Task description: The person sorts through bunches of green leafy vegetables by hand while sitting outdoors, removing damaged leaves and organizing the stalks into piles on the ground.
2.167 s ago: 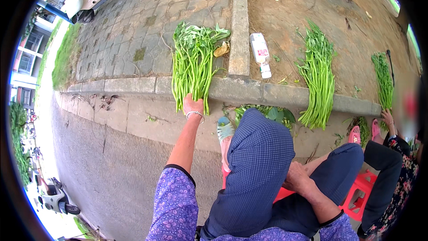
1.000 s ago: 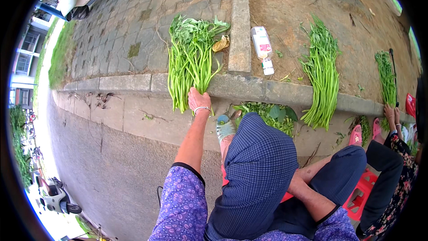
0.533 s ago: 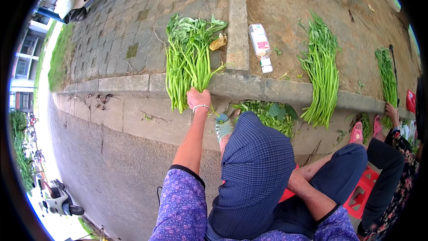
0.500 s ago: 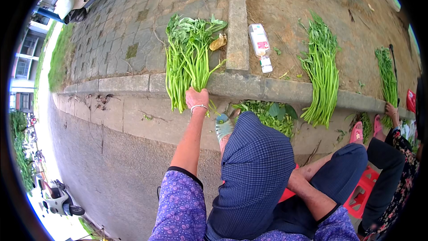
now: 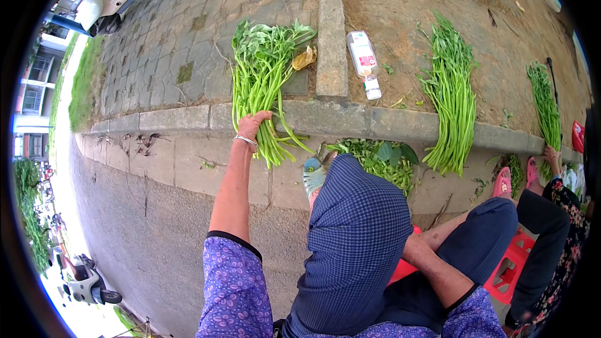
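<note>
A large bunch of water spinach [image 5: 260,62] lies across the kerb at centre left, leaves away from me and cut stems hanging over the near edge. My left hand [image 5: 251,126], with a bracelet at its wrist, is closed around the left side of the stems near their lower ends. A few stems splay to the right, outside my grip. The right forearm [image 5: 438,272] slants in from the lower right and passes behind my bent knee, which hides my right hand.
Beside the bunch lies a crumpled brown leaf [image 5: 305,58]. A clear plastic bottle [image 5: 363,59] rests on the soil. Loose leaves [image 5: 382,166] are piled below the kerb [image 5: 325,117]. Another bunch [image 5: 452,100] lies farther right, where a co-worker's hand [image 5: 552,158] touches greens near red stools [image 5: 510,269].
My left hand has shifted left, from the middle of the bunch to the left side of its stems. The lower stems now spread to the right.
</note>
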Tool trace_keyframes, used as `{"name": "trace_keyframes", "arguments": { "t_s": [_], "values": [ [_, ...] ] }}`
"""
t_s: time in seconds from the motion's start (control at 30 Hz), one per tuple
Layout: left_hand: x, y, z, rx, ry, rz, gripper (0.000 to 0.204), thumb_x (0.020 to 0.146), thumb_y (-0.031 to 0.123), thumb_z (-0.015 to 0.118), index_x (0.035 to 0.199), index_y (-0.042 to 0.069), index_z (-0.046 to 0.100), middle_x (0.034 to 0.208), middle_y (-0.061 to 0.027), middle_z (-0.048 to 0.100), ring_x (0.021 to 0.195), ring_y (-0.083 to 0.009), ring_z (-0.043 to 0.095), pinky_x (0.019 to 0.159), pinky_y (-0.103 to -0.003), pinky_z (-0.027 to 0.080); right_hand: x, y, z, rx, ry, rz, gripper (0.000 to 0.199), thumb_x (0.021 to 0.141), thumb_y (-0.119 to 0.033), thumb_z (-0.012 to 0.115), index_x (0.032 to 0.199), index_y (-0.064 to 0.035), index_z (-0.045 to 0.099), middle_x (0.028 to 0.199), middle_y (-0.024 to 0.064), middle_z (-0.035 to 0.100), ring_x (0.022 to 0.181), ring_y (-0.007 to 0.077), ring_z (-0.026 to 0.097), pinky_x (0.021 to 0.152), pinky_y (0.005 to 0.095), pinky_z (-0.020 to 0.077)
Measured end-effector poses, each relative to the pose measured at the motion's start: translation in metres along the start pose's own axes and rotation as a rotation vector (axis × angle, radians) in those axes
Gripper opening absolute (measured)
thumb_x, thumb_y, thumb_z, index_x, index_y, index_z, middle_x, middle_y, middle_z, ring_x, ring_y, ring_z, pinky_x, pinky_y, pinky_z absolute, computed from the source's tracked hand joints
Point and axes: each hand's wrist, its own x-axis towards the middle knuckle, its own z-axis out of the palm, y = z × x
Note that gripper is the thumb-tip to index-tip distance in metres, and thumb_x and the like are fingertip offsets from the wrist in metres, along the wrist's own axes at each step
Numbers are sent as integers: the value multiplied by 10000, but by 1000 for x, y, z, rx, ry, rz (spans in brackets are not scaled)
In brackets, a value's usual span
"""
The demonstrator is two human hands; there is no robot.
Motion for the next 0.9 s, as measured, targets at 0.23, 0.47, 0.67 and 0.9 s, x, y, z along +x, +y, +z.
{"name": "trace_keyframes", "arguments": {
  "t_s": [0.23, 0.47, 0.67, 0.9],
  "values": [
    [5, -18, -9, -93, -111, -17, 194, 828, 149, 627, 931, -8, 576, 753, -120, 643, 686, -228, 643, 593, -386, 547, 8, 0, 0, -38, -128, 97, 206, 707, -146, 615, 876, -32, 585, 861, 197, 608, 789, 397, 586, 650, 472, 484],
    [11, -25, -3, 195, 154, 135, 229, 751, 78, 675, 911, -24, 547, 729, -111, 629, 565, -207, 617, 510, -317, 509, 6, -4, -5, 22, -96, 123, 206, 711, -157, 619, 878, -39, 586, 846, 187, 614, 793, 400, 584, 669, 484, 475],
    [30, -35, -6, 892, 569, 247, 295, 608, 172, 677, 792, -49, 608, 790, -234, 631, 738, -362, 628, 708, -408, 502, 8, -1, 1, 3, -146, 136, 251, 697, -198, 647, 886, -44, 587, 843, 192, 613, 791, 400, 582, 665, 481, 473],
    [11, -48, 37, 1150, 783, 286, 224, 643, 150, 672, 758, -34, 619, 830, -245, 622, 811, -383, 610, 730, -446, 486, 9, 6, 6, 13, -127, 115, 282, 679, -220, 664, 877, -38, 579, 809, 199, 605, 780, 405, 580, 663, 479, 469]
  ]
}}
